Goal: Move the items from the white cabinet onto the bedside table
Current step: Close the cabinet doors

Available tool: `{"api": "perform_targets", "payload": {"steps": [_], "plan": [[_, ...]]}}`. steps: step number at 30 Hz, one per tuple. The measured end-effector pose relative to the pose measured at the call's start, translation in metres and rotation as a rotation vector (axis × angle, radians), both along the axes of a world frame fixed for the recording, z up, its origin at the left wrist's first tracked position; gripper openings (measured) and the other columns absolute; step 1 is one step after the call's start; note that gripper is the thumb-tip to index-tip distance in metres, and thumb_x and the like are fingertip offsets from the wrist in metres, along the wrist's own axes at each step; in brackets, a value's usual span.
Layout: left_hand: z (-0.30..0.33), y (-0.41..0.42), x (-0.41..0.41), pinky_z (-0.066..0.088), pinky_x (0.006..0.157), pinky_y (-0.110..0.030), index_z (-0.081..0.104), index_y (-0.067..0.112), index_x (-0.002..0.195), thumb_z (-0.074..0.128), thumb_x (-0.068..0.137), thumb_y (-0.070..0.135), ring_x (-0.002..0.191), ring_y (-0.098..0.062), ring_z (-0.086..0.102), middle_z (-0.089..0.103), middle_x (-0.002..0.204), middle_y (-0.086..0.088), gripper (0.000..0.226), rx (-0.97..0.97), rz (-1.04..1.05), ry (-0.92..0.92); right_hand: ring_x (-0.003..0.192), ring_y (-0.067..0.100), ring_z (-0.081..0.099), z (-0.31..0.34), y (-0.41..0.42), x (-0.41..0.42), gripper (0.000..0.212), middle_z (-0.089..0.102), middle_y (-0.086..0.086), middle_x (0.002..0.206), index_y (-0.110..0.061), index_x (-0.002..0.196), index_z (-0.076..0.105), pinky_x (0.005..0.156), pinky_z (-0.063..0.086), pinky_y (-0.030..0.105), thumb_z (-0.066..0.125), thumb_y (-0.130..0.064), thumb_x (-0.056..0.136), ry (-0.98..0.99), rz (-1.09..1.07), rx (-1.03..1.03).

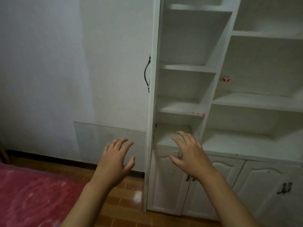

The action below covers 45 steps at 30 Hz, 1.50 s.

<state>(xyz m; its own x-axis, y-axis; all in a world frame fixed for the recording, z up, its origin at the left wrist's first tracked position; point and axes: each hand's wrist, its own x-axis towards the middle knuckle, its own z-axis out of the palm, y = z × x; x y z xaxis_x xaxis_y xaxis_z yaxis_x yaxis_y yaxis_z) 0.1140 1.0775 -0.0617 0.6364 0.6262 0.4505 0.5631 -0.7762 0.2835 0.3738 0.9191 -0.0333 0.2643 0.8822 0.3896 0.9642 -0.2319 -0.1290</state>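
2 bare hands are held out before a white cabinet [188, 38]; the left hand [117, 155] and right hand [188, 153] have spread, relaxed fingers and hold nothing. The open shelves appear bare, so the step is judged a search for items; a small red and white object [225, 78] is seen on a divider. The bedside table is not seen, and no writing can be read
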Motion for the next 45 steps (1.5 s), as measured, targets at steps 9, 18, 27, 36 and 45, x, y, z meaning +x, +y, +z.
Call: {"api": "perform_targets", "payload": {"steps": [9,18,27,36,45], "plan": [[0.033,0.08,0.048,0.032,0.118,-0.038,0.04,0.031,0.15,0.045,0.096,0.057,0.142,-0.015,0.036,0.041,0.153,0.006,0.06,0.061,-0.116,-0.061,0.153,0.024,0.024,0.084,0.076,-0.006,0.07,0.025,0.002,0.166,-0.028,0.155,0.036,0.123,0.026,0.055,0.059,-0.053,0.094,-0.227,0.05,0.136],[0.073,0.111,0.102,0.038,0.116,-0.044,0.034,0.029,0.153,0.037,0.096,0.066,0.138,-0.018,0.043,0.046,0.151,0.002,0.068,0.189,-0.2,-0.139,0.158,0.029,0.017,0.151,0.127,-0.008,0.066,0.027,0.01,0.167,-0.018,0.154,0.042,0.121,0.028,0.057,0.062,-0.045,0.097,-0.602,0.181,0.287],[0.075,0.116,0.119,0.035,0.112,-0.037,0.037,0.03,0.15,0.043,0.096,0.068,0.134,-0.015,0.043,0.05,0.146,0.003,0.067,0.246,-0.237,-0.177,0.159,0.024,0.013,0.158,0.131,0.016,0.056,0.029,0.008,0.168,-0.017,0.148,0.049,0.116,0.032,0.058,0.057,-0.046,0.101,-0.732,0.179,0.276],[0.074,0.107,0.149,0.043,0.111,-0.042,0.035,0.032,0.153,0.047,0.097,0.065,0.136,-0.013,0.043,0.047,0.148,0.006,0.066,0.248,-0.353,-0.213,0.159,0.025,0.016,0.154,0.103,0.041,0.052,0.033,0.009,0.166,-0.015,0.145,0.054,0.115,0.036,0.057,0.062,-0.042,0.101,-0.703,0.152,0.313],[0.078,0.096,0.201,0.035,0.117,-0.043,0.023,0.04,0.157,0.047,0.098,0.058,0.142,-0.017,0.037,0.041,0.153,0.003,0.066,0.27,-0.431,-0.159,0.159,0.027,0.015,0.144,0.07,0.085,0.062,0.028,0.012,0.168,-0.013,0.149,0.05,0.121,0.031,0.054,0.071,-0.035,0.096,-0.653,0.033,0.311]]}}
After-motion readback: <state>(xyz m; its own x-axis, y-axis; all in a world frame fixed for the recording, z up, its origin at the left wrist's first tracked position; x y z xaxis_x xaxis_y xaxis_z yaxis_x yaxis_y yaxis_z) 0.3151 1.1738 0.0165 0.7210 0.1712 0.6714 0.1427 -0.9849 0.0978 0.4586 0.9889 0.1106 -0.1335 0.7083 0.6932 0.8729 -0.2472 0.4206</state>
